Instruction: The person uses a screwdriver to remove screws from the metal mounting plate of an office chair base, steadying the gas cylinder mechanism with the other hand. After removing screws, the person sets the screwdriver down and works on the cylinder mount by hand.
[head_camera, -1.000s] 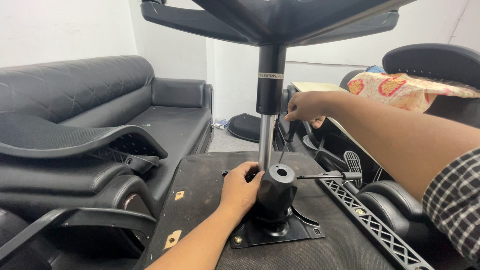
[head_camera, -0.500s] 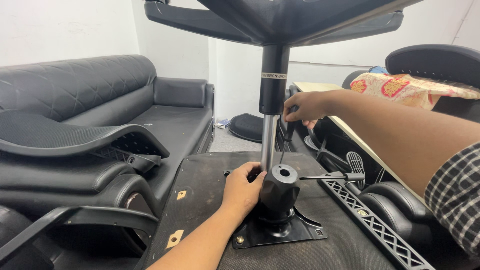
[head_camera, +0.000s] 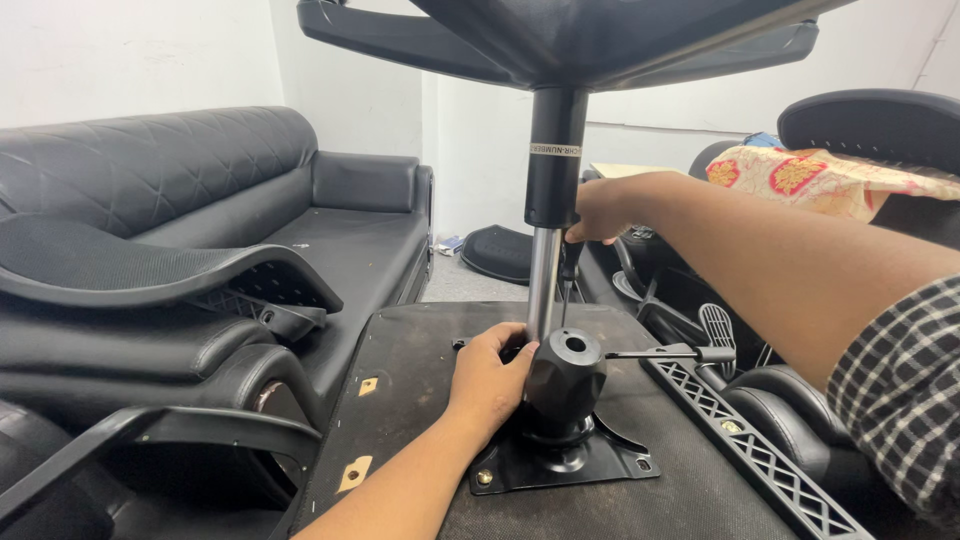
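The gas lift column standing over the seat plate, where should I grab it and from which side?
Probably the thick black upper sleeve of the gas lift column, wrapped around from the right, where the right hand sits. It is upright, round and wide; the chrome rod below looks thin and slick, and the left hand crowds the mechanism.

Black sofa (head_camera: 200, 200); black mechanism (head_camera: 562, 385); checked sleeve (head_camera: 900, 390); floral cloth (head_camera: 820, 180)

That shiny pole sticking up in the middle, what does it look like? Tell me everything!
The pole is a chair's gas-lift column, standing upright. Its lower part is thin, shiny silver metal; its upper part is a thicker black sleeve running up into the black chair base. The right hand grips it near where black meets silver. The left hand rests beside its foot, against the black mechanism.
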